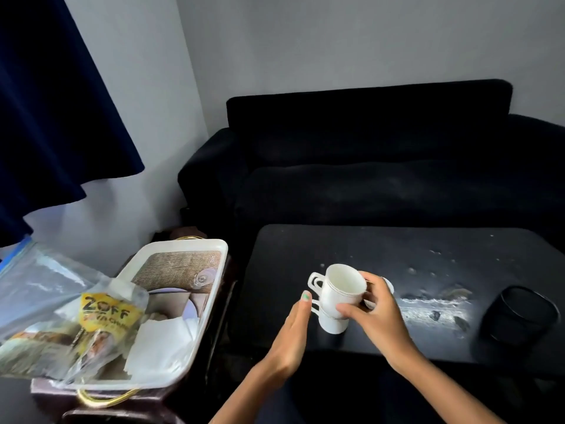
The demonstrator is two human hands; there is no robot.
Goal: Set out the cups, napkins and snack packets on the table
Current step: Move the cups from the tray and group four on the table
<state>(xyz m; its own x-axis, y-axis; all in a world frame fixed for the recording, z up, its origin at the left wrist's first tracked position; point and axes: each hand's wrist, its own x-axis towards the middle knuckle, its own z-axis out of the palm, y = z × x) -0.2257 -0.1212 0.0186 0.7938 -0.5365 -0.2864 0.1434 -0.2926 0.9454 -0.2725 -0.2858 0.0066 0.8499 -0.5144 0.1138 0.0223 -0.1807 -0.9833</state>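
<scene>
Black and scuffed, the low table fills the middle of my view, with a dark sofa behind it and a pale wall above. On the table's near-left part stands the stack of white cups, the top cup tilted so I look into its mouth, the bottom cup sitting on the table. My right hand curls round the top cup, thumb across its front and fingers behind its far side. A bit of another white cup seems to peek out behind those fingers, though I can't tell for sure. My left hand is flat and straight-fingered just left of the stack, its fingertips by the lower handle; I can't tell whether they touch it, and it grasps nothing.

Right of the stack, near the table's right edge, lies a round black holder amid worn pale patches on the tabletop. Left of the stack, off the table, a white tray with gold handles rests on a dark stand. In it lie white napkins and a clear plastic bag slumped over its left side. Inside the bag sits a yellow snack packet, blurred. A dark blue curtain hangs above the tray
</scene>
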